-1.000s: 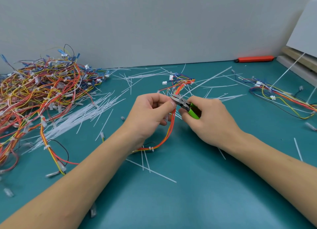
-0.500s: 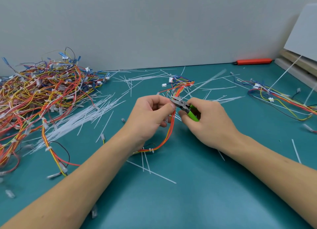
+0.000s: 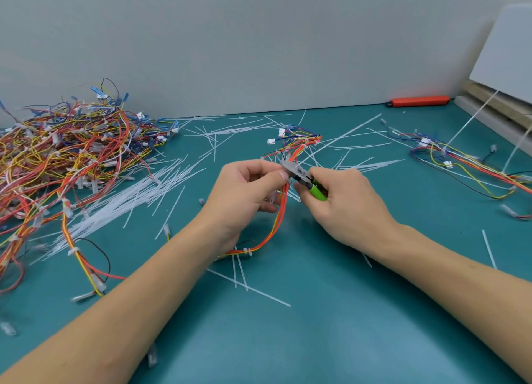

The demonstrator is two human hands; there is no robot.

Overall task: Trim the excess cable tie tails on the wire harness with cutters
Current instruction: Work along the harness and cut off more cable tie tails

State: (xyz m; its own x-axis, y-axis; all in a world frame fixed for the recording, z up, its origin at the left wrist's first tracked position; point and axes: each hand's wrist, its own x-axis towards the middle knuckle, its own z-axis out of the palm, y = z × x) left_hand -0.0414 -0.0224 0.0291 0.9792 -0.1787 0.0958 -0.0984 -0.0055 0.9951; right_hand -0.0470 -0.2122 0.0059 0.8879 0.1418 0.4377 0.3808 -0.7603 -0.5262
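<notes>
Green-handled cutters point(image 3: 305, 179) grasped in right hand point(image 3: 342, 208), long axis slanting, nose up-left at wire harness point(image 3: 283, 199) | left hand point(image 3: 244, 193) pinches harness above table point(image 3: 345, 311) | hands barely shifted since earlier

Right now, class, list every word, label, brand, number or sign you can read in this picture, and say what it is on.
None can be read.
Cutters: a small dark mark near the pivot, too blurred to read.
Orange tool: no text visible.
White connectors on the harness: too small to show any marking.
White board: blank.
</notes>
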